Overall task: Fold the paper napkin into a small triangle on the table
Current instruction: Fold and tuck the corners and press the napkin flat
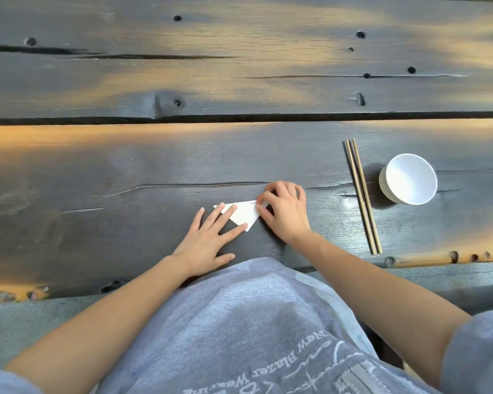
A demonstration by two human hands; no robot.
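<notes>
White paper napkin, folded to a triangle, is pressed flat on the dark wooden tabletop by the spread left hand and pinched at its right corner by the right hand, with chopsticks and white bowl set well to the right

My left hand lies flat over the left part of the napkin, so that corner is hidden. My right hand covers the napkin's right tip; I cannot tell how the fingers pinch it (thumb side tucked under). Both my upper arms run out of the bottom edge. The print on my grey shirt is cut off below, only partly readable. The table runs past every side.
</notes>
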